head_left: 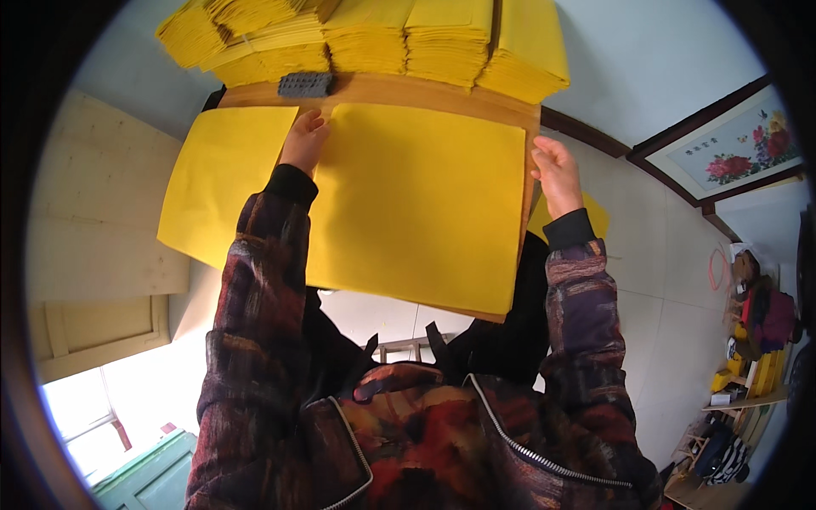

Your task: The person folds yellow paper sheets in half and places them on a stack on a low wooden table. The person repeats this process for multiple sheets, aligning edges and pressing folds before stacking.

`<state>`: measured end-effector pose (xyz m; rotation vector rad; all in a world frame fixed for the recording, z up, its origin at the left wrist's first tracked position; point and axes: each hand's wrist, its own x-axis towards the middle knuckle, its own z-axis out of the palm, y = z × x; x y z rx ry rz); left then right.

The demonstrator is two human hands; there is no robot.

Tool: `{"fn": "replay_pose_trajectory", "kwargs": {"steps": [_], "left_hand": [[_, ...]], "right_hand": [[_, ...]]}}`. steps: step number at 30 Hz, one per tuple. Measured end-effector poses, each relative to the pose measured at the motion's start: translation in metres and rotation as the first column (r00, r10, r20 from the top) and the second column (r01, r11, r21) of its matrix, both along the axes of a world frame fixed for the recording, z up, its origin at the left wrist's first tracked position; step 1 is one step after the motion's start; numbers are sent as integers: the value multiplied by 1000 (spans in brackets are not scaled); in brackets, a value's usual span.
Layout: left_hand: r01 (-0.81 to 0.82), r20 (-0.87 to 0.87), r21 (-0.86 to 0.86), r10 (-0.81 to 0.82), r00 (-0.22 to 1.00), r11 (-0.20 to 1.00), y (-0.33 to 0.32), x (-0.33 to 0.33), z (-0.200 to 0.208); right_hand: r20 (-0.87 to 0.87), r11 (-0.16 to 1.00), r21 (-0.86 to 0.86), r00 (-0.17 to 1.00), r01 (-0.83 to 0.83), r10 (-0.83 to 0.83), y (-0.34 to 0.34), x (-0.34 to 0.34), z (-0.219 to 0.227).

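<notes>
A large yellow sheet (416, 204) lies flat on the wooden table in front of me. At its left a second yellow sheet (225, 170) rests, partly hidden by my left sleeve. My left hand (306, 143) is between the two sheets near their far edges, its fingers curled in. Whether it pinches a sheet edge there I cannot make out. Just beyond the right edge of the large sheet, my right hand (557, 174) is raised with bent fingers apart from the thumb, and nothing shows in it.
Several thick stacks of folded yellow sheets (446, 47) line the table's (391, 88) far edge. A dark grey textured block (306, 84) sits before them. Another yellow piece (599, 217) is below the right table edge. Shelves with bags (765, 323) stand at far right; a wooden panel (102, 204) is at left.
</notes>
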<state>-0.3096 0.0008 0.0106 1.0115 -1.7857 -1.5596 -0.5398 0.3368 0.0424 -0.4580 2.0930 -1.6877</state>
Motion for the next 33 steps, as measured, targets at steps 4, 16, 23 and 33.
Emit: {"fn": "replay_pose_trajectory", "kwargs": {"steps": [4,16,23,33], "left_hand": [[-1,82,96,-7,997,995,9,16,11],[148,71,159,-161,984,976,3,8,22],[188,162,-43,-178,971,981,11,20,32],[65,-231,105,-39,972,992,113,160,42]], "right_hand": [[-11,996,9,996,-89,89,12,18,-3],[44,992,-26,991,-127,128,13,16,-12],[3,995,2,995,-99,99,18,19,-5],[-284,959,155,919,-238,274,51,107,23]]}}
